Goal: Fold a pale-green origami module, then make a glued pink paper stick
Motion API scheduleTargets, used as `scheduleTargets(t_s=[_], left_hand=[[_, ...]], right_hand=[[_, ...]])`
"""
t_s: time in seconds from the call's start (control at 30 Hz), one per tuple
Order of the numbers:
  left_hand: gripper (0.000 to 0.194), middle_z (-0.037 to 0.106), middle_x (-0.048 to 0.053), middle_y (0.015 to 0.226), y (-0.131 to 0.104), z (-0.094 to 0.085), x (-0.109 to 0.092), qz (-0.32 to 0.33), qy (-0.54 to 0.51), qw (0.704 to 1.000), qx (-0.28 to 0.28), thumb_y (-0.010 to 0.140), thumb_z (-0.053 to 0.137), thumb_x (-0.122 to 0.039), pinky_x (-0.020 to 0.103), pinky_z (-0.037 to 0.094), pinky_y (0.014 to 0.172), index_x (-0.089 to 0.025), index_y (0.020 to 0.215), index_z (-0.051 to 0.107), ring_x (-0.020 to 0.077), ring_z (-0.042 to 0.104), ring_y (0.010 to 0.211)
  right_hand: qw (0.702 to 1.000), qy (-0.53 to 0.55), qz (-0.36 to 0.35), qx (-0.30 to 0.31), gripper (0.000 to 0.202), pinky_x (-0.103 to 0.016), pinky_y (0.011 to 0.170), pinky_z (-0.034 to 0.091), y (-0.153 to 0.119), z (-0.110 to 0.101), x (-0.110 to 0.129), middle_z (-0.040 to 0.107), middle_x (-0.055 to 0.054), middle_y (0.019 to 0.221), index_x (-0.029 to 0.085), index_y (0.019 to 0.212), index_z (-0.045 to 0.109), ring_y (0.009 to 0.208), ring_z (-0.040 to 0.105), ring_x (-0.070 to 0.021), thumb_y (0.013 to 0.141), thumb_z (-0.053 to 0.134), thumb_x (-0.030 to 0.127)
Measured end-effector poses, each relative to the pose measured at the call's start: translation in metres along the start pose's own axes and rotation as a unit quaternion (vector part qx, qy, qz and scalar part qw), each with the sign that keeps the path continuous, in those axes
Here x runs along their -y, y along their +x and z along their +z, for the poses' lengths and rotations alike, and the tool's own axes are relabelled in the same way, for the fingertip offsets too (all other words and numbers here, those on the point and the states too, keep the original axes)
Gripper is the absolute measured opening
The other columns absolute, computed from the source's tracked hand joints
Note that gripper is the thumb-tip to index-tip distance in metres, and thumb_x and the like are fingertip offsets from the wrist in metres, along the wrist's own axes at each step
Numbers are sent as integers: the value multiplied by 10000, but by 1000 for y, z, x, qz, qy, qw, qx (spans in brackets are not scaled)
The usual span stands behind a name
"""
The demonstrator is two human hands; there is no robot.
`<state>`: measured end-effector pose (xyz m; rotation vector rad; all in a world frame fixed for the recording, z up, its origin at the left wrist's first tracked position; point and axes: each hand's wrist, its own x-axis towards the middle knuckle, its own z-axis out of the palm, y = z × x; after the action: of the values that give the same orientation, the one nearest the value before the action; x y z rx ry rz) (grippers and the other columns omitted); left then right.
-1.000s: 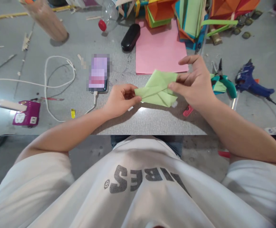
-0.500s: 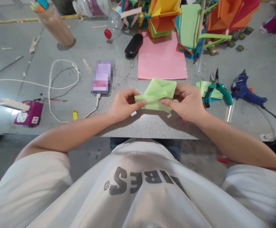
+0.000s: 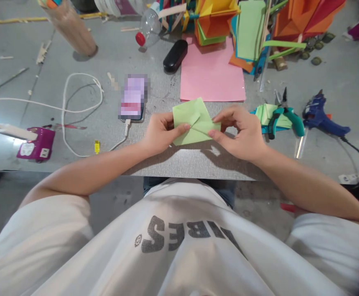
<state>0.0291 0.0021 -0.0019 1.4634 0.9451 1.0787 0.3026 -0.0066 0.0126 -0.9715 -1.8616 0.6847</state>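
Observation:
A light green folded paper (image 3: 193, 123) is held above the front part of the grey table, its creases and overlapping flaps facing up. My left hand (image 3: 163, 132) grips its left side, thumb on top and fingers mostly hidden behind. My right hand (image 3: 239, 130) pinches the right corner between thumb and index finger, the other fingers curled. Beyond the paper lies a stack of pink paper sheets (image 3: 213, 78). To the right of my right hand, more folded green papers (image 3: 267, 115) lie partly under teal-handled pliers (image 3: 286, 119).
A blue glue gun (image 3: 324, 115) lies at the right with its cord. A charging phone (image 3: 133, 96), white cable and purple power adapter (image 3: 37, 144) are at left. Farther back are a black case (image 3: 175, 56), a plastic bottle (image 3: 148, 28) and colourful folded paper pieces (image 3: 305, 20).
The green paper has turned, and its raised flap now lies flatter, with the upper corner farther left. My right hand has shifted its grip to the right corner.

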Motion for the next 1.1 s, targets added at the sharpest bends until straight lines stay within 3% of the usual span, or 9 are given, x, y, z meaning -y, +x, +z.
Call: scheduleTargets(t_s=[0.1,0.3,0.53,0.73,0.9,1.1], left_hand=[[491,882,93,1015,-2,0,0,16,1,1000,-4,906,966,-589,289,649,713,-137,1085,892,197,800,851],[467,880,87,1017,-6,3,3,23,-16,1000,-9,921,955,-597,314,664,764,-155,1060,894,193,800,872],[447,859,65,942,-9,3,3,29,-15,999,-11,937,945,-614,303,632,726,-174,996,897,168,760,811],[485,815,41,850,-9,3,4,29,-19,999,-27,900,961,-667,285,556,646,-188,926,894,150,702,738],[524,819,43,847,-7,3,4,22,-20,999,-39,870,968,-707,279,534,628,-189,935,913,145,682,721],[504,828,49,865,-10,3,3,22,-19,999,-29,895,955,-683,289,545,653,-186,965,910,154,701,740]], right_hand=[[999,-31,-8,8,256,-385,630,629,1,-4,1,819,-13,941,307,1031,745,689,732,-188,987,879,520],[1000,-2,-6,13,256,-428,651,655,3,-5,2,797,-19,819,319,887,750,697,741,-223,1023,870,499],[1000,-1,-9,13,226,-404,686,660,4,-6,6,808,-16,831,295,867,747,732,747,-217,1001,865,434],[1000,-7,-19,15,246,-406,677,664,3,-8,8,817,-18,834,306,873,732,723,752,-222,997,866,471],[999,-5,-48,11,176,-374,671,661,2,-9,6,841,-7,886,301,911,717,730,763,-198,1031,811,390],[998,-11,-50,29,183,-441,732,671,0,-10,5,833,-16,938,329,930,686,825,793,-246,1027,808,425]])
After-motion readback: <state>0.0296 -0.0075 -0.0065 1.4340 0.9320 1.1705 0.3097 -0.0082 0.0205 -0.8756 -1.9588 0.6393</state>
